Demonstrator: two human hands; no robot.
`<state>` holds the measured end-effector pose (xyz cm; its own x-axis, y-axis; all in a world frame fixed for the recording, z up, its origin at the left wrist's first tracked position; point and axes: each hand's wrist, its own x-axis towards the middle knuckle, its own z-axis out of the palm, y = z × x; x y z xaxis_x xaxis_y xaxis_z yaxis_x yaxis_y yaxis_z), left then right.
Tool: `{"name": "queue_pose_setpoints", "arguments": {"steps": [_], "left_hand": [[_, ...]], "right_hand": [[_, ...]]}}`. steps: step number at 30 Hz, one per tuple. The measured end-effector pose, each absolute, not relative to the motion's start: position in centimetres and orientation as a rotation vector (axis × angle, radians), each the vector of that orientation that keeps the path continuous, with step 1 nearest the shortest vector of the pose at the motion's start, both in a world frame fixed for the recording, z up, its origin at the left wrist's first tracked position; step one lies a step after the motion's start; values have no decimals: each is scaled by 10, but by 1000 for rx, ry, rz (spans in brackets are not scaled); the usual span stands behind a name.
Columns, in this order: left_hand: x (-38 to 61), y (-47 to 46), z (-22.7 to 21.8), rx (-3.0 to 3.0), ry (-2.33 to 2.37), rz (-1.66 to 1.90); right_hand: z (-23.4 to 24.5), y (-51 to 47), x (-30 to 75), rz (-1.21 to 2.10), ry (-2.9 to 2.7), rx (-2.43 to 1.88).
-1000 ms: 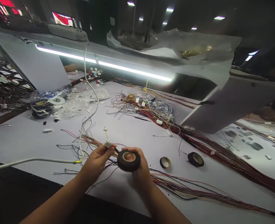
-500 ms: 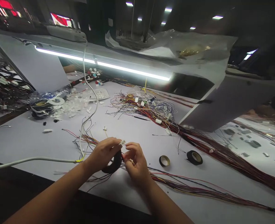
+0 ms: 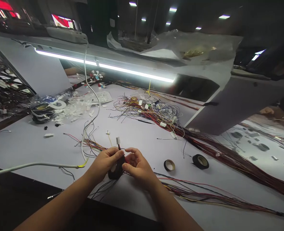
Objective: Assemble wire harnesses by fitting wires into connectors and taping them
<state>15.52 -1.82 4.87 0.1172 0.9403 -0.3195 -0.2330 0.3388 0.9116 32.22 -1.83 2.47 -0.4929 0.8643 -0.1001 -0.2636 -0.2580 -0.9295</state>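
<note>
Close together over the front of the table, both hands work at a wire bundle. My left hand (image 3: 106,162) is closed, thumb and fingers pinching dark wires just below a white connector (image 3: 118,140) that points up. A black tape roll (image 3: 116,172) hangs on edge under the left fingers, between the two hands. My right hand (image 3: 140,165) curls around the red and dark wires beside the roll, thumb against them; its inner fingertips are partly hidden. Loose wires (image 3: 93,145) fan out behind the left hand, and a long wire bundle (image 3: 204,194) runs off to the right.
Two more tape rolls, a small one (image 3: 169,165) and a larger black one (image 3: 200,161), lie at right. A tangled wire pile (image 3: 154,110) with connectors is behind. A white cable (image 3: 36,164) crosses at left, near plastic bags (image 3: 80,104). A lamp (image 3: 137,70) spans above.
The white connector has turned upright and moved slightly left. My left hand now pinches just below it, and the tape roll has turned more edge-on. The right thumb has moved in toward the bundle.
</note>
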Motion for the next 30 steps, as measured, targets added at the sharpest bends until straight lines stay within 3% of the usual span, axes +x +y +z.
{"name": "queue_pose_setpoints", "arguments": {"steps": [4, 11, 16, 19, 25, 30], "left_hand": [[153, -20, 52, 896, 1166, 967], [149, -16, 59, 1440, 1369, 928], [153, -20, 57, 1194, 1383, 1039], [159, -25, 45, 988, 1293, 1176], [158, -34, 27, 986, 1135, 1274], [154, -24, 63, 1739, 872, 1057]], "right_hand": [[24, -21, 323, 1731, -1388, -754], [3, -27, 315, 1103, -1707, -903], [-5, -30, 317, 680, -1945, -757], [0, -34, 323, 889, -1730, -752], [11, -27, 332, 1683, -805, -1039], [12, -7, 319, 1919, -1105, -1065]]}}
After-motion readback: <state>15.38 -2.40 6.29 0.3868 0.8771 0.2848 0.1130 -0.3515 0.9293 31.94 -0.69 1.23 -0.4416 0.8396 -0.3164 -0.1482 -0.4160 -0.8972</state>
